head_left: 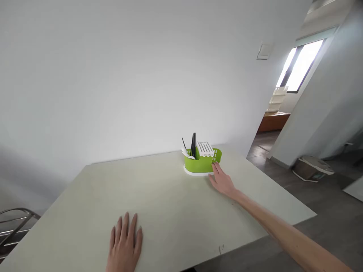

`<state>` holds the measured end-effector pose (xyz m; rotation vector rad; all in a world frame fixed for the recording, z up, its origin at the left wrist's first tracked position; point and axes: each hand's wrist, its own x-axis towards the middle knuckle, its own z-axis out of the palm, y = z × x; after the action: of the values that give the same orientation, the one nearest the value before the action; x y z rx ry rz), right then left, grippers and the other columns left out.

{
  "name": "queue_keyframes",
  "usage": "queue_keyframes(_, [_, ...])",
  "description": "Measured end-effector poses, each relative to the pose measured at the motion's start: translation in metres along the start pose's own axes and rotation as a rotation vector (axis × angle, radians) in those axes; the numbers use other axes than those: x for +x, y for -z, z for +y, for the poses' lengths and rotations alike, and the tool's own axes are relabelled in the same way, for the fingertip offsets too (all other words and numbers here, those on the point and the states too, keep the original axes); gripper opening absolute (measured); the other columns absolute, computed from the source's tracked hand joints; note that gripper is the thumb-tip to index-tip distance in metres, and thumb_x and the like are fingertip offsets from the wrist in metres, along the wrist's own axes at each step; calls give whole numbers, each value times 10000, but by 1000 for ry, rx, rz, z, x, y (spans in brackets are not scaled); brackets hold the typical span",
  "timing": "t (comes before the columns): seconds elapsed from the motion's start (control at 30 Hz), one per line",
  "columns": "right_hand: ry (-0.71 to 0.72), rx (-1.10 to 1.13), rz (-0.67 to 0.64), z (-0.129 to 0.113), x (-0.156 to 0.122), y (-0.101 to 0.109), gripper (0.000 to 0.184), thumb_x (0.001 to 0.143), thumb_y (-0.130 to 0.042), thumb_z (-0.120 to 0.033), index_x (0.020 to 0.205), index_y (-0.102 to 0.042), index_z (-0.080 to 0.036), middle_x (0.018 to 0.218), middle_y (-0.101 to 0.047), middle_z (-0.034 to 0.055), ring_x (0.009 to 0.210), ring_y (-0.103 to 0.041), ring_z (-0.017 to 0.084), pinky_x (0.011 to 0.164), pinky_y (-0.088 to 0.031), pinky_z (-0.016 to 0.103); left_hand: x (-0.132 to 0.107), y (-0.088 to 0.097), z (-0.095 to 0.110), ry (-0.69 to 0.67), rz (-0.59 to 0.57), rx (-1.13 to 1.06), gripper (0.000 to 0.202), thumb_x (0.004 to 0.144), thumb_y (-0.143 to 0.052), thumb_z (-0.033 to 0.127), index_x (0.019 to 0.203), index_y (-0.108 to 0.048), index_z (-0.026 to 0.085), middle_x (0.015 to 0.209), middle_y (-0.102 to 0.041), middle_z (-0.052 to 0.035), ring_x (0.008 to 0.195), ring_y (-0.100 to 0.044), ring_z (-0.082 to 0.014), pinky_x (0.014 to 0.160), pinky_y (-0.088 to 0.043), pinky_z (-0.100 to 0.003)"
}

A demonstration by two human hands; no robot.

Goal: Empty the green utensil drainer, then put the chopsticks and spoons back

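Observation:
A green utensil holder (200, 165) with a white base stands on the table near the wall. Black chopsticks (193, 145) and white spoons (185, 152) stick up from its left part, and a white slotted rack (205, 149) sits on its right part. My right hand (222, 181) reaches out to the holder's front right side, fingers extended and touching or almost touching it; exact contact is hard to tell. Flat on the table at the near left lies my left hand (124, 241), fingers spread, holding nothing.
The pale table (159, 196) meets a white wall (141, 75) at its back edge. A metal-framed chair (17, 226) is at the left edge. On the floor to the right sits a boxy appliance (312, 168), with a window (302, 64) beyond.

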<state>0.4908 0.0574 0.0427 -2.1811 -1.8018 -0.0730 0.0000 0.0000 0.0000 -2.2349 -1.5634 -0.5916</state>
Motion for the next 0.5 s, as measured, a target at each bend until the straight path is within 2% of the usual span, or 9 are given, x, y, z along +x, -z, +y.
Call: queue_keyframes(0.5, [99,73,60,-47,-33,7,691,1081,-280,-435,1702,-164,-156,1739,-271,155,1571,-346,301,997,-584,434,5,3,9,2,-5,-15,618,1030,-360,450,1516,-587,143,1640,-465,-168,1568,-334,-396,1229,-340,-615])
